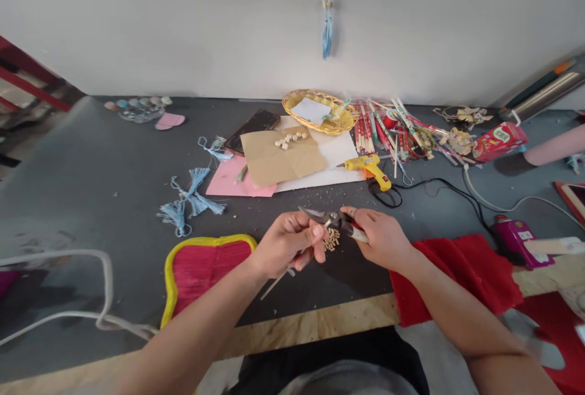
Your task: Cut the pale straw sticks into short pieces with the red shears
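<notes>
My right hand point(381, 236) is closed around the handles of a pair of pruning shears point(335, 219), whose dark blades point left. Pinched in the fingers of my left hand point(292, 239) is a thin pale stick point(276, 284). One end of it meets the shears near the blades, and the other sticks out below the hand toward the table edge. Under the shears lies a small pile of short cut stick pieces point(332, 240) on the grey tabletop point(137, 175).
A yellow glue gun point(369, 167) with a black cord lies beyond my hands. Behind are brown paper point(283, 166) with small pale beads, a phone point(251, 130) and a wicker basket point(320, 111). Blue tassels point(192, 191) and a yellow-edged pink pad point(205, 270) sit left, red cloth point(457, 273) right.
</notes>
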A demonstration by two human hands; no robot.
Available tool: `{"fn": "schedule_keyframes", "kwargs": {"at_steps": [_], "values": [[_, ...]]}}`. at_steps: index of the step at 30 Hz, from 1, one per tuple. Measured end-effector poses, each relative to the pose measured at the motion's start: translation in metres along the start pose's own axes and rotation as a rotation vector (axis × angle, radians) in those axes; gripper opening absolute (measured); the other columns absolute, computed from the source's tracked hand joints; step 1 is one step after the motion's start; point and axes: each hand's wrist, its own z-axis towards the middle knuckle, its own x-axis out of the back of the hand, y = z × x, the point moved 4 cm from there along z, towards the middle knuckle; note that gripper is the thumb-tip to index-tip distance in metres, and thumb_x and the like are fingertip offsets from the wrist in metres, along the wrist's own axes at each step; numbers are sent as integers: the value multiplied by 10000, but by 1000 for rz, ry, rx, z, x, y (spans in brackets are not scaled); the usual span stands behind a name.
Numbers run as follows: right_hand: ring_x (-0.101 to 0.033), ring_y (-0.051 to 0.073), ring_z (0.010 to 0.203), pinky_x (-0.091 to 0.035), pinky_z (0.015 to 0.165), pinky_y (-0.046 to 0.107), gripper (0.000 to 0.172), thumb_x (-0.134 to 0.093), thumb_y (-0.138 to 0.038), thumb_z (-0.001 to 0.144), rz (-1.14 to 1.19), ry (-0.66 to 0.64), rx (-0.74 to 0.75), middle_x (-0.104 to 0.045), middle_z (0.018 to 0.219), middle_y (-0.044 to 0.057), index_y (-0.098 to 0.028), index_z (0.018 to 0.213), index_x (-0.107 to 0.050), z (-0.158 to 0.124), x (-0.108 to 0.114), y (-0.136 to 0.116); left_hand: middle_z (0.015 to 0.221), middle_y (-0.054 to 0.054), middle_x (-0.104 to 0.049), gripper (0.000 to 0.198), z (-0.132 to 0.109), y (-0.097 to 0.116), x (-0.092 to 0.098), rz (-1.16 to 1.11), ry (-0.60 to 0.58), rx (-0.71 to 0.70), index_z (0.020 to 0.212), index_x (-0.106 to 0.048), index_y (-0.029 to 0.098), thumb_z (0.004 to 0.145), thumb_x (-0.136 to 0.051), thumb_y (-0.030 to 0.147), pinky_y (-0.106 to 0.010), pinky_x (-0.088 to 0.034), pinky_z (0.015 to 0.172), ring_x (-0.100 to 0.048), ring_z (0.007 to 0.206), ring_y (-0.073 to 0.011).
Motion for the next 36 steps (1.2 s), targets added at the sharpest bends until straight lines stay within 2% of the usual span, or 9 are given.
{"fn": "schedule_keyframes", "kwargs": {"at_steps": [2,5,10,18,21,24,29,32,36], "values": [[-611,268,1099,-521,913,397,474,-499,-137,840,-34,-2,13,-633,1215,99,-208,1307,-464,1,-1,1,514,-48,-681,308,-1,-3,-2,-2,-50,43,700,-634,130,736,-738,419,-128,-205,238,-422,252,-48],[-611,256,1105,-533,900,385,460,-504,-184,875,-42,69,-42,-629,1218,96,-218,1331,-457,3,1,11,524,-50,-687,316,0,-6,1,-9,-84,76,686,-618,125,735,-742,411,-122,-217,234,-435,256,-50],[-584,259,1156,-519,945,409,480,-579,-302,876,31,194,-107,-603,1273,82,-239,1337,-457,5,4,28,506,-30,-675,303,7,-7,10,-36,-89,58,689,-615,126,731,-751,393,-112,-229,238,-420,259,-41],[-571,282,1172,-498,966,444,539,-655,-376,834,86,218,-74,-611,1256,108,-224,1318,-475,7,7,30,518,-23,-673,282,15,-9,20,-42,-47,44,698,-610,131,733,-754,371,-106,-229,248,-418,272,-36],[-571,281,1176,-495,967,429,540,-666,-392,823,114,235,-79,-607,1269,110,-218,1301,-484,5,18,26,514,-15,-665,277,17,-9,23,-58,-23,20,699,-609,135,719,-766,362,-107,-218,248,-403,268,-33],[-558,275,1196,-481,983,416,530,-658,-402,829,101,266,-86,-595,1292,106,-220,1295,-483,-2,40,22,511,-7,-655,270,19,-7,25,-74,10,-4,701,-613,131,700,-782,342,-106,-213,256,-381,267,-25],[-576,270,1167,-499,944,396,526,-646,-438,830,-50,134,-117,-587,1297,85,-251,1296,-490,-34,70,37,523,-6,-650,279,19,-3,25,-85,37,-30,694,-609,126,687,-793,336,-105,-210,276,-389,295,-22],[-606,276,1104,-515,905,408,522,-614,-464,839,-191,33,-186,-608,1249,87,-261,1307,-501,-63,69,68,529,-7,-649,283,19,-3,24,-86,33,-30,697,-611,125,682,-797,338,-106,-207,283,-396,311,-24],[-605,279,1077,-502,919,436,551,-569,-514,847,-327,-46,-185,-634,1178,94,-256,1330,-502,-97,60,110,531,-12,-647,290,20,-5,24,-95,35,-20,700,-617,122,680,-797,348,-110,-208,292,-394,327,-23]]}}
